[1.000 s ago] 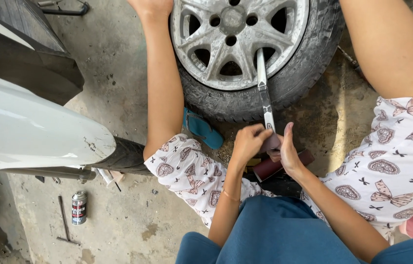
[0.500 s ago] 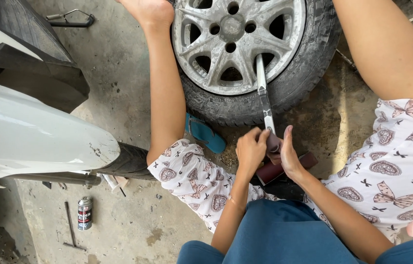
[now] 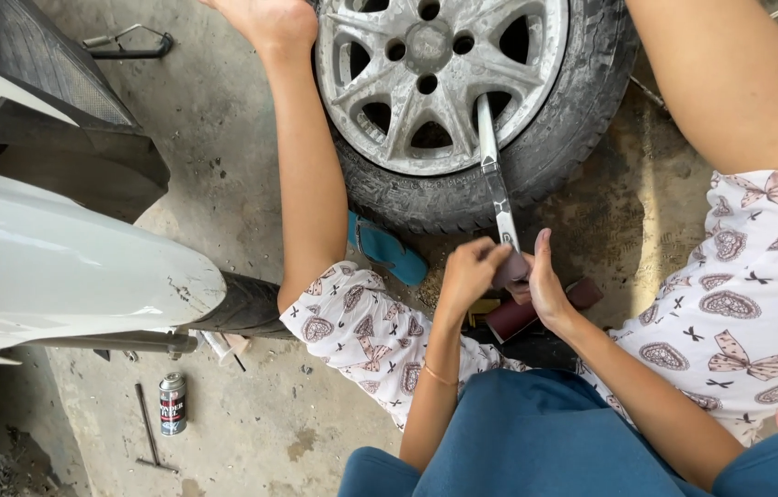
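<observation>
A dirty silver alloy wheel with its tyre (image 3: 444, 83) lies flat on the concrete between my bare legs. A long metal bar (image 3: 492, 175) reaches from the rim back to my hands. My left hand (image 3: 467, 274) is closed over the bar's dark maroon handle end. My right hand (image 3: 545, 287) presses against the same end from the other side, fingers up. A second maroon-handled tool (image 3: 541, 308) lies under my hands. My left foot (image 3: 265, 18) rests beside the tyre.
A white vehicle panel (image 3: 48, 267) and a black tyre (image 3: 242, 308) stand at the left. A small spray can (image 3: 172, 403) and a T-shaped tool (image 3: 150, 433) lie on the concrete. A blue sandal (image 3: 389, 248) is wedged by the tyre.
Both hands keep hold of the bar's handle in the same spot. The view has tilted a little, so the wheel sits lower in the picture.
</observation>
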